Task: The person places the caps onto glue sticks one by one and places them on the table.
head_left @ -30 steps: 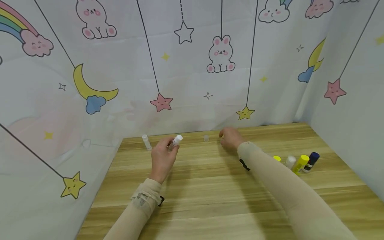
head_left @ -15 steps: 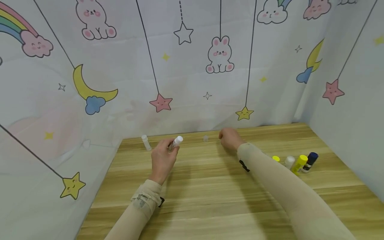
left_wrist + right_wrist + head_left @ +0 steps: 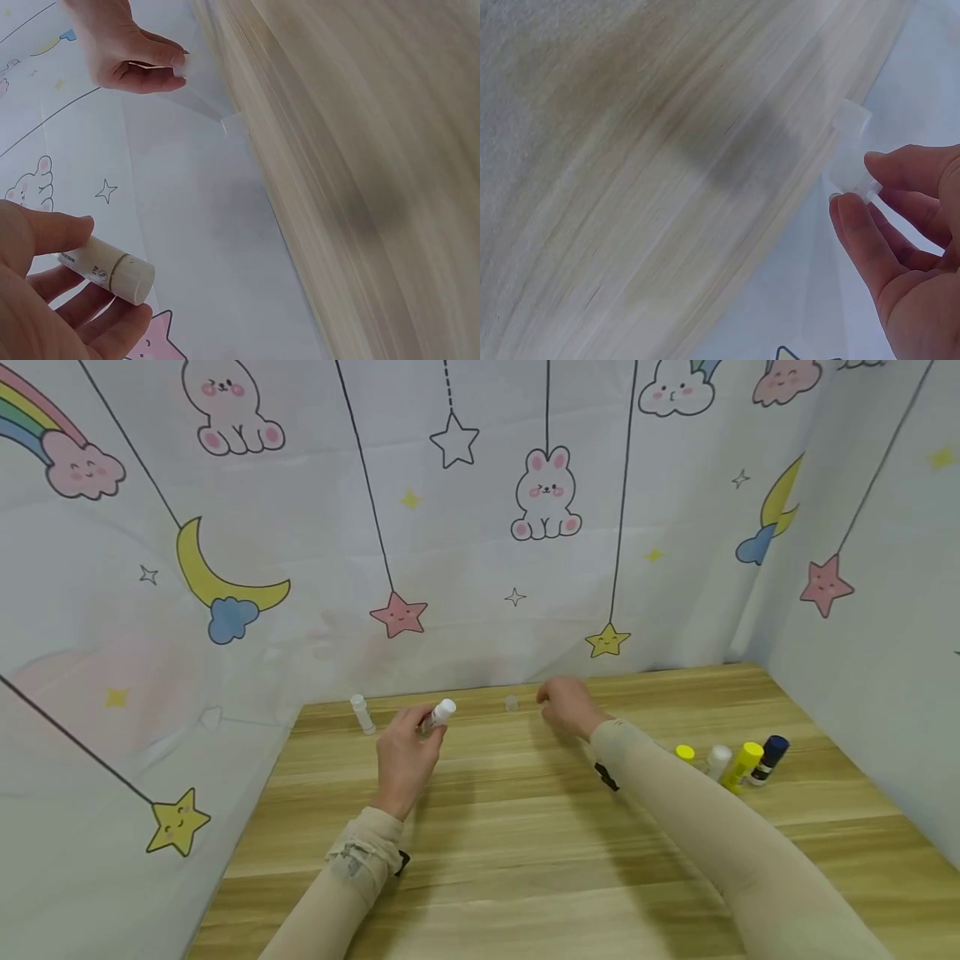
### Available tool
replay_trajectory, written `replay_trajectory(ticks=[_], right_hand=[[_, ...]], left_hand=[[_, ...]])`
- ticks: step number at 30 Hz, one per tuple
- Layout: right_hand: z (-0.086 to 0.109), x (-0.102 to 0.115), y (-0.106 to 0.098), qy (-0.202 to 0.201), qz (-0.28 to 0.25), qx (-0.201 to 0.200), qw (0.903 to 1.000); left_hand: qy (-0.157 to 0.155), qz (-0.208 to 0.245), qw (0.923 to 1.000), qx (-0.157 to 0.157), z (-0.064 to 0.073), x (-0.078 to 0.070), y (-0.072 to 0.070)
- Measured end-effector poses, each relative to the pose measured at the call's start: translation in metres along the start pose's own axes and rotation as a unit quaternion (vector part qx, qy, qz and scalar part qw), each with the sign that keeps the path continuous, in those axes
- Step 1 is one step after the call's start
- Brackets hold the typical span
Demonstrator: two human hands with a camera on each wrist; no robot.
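Note:
A white glue stick [image 3: 107, 268] is held in my left hand [image 3: 408, 747], its white end tilted up and to the right above the table. In the right wrist view, thumb and fingertips of my right hand [image 3: 911, 232] pinch a small translucent cap-like piece [image 3: 853, 176]. From the head view that piece is hidden by the right hand [image 3: 570, 708]. A second translucent cap [image 3: 512, 702] stands on the table near the back edge, just left of the right hand. Further left, beyond the left hand, another white glue stick [image 3: 363, 714] is on the table.
On the right side of the wooden table [image 3: 510, 860] stand a yellow-topped stick [image 3: 684, 752], a white-topped one [image 3: 717, 762], a yellow glue stick [image 3: 744, 767] and a navy-capped one [image 3: 770, 760]. A printed cloth [image 3: 480, 552] hangs behind the back edge.
The right hand has shifted slightly left, nearer the cap standing on the table. My left hand keeps its hold on the glue stick, almost still. The head view has drifted a little.

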State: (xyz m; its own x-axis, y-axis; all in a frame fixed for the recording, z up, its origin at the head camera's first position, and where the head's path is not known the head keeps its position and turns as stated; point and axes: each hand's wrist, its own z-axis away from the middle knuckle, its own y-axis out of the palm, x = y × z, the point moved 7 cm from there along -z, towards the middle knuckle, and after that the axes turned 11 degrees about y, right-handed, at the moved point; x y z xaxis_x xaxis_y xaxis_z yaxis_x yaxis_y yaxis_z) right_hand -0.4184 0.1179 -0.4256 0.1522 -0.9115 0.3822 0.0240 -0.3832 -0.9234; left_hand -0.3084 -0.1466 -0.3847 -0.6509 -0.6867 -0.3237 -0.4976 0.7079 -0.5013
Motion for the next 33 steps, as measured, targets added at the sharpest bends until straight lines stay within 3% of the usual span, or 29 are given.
replay_trajectory(ticks=[7,33], right_hand=[[0.006,0.007,-0.007,-0.014,-0.021,-0.008,0.9997],[0.031,0.013,-0.033,-0.006,-0.109,-0.068,0.9917]], left_hand=[[0.001,-0.004,1.0,0.001,-0.001,0.0,0.002],[0.006,-0.007,1.0,0.0,-0.001,-0.006,0.008]])
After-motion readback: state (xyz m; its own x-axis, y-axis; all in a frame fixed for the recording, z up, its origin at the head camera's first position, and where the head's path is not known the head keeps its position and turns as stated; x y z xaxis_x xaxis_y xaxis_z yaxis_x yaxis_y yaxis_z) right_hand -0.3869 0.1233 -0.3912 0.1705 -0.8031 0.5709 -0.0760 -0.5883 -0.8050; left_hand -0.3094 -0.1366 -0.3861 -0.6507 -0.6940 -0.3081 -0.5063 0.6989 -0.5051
